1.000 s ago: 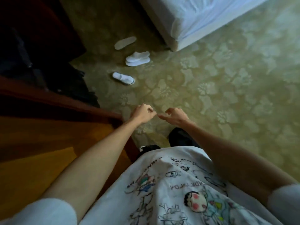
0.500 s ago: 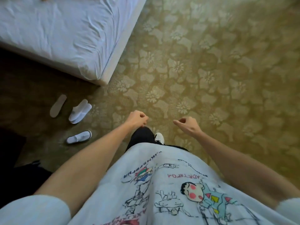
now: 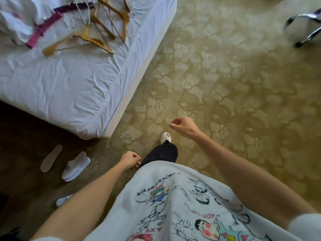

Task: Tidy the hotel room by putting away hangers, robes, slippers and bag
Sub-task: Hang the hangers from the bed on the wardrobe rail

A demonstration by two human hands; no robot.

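Note:
Several wooden hangers (image 3: 97, 37) lie in a loose heap on the white bed (image 3: 78, 87) at the upper left. Beside them are a magenta padded hanger (image 3: 43, 28) and crumpled white robe cloth (image 3: 15, 20). On the carpet by the bed's corner lie white slippers: a stacked pair (image 3: 74, 167), one turned sole up (image 3: 51, 159), and one partly behind my left arm (image 3: 63, 200). My left hand (image 3: 131, 159) is a fist holding nothing, near my leg. My right hand (image 3: 184, 126) hangs loosely curled and empty over the carpet.
Patterned yellow-green carpet (image 3: 225, 101) spreads to the right of the bed. A white seat with chrome legs (image 3: 307, 28) stands at the top right corner. My white shoe (image 3: 166, 137) steps forward beside the bed's corner. Dark floor lies at the lower left.
The view has swung right and forward; the dark wooden furniture has left the frame and the bed top with hangers has come in. My hands have drifted apart, both still empty.

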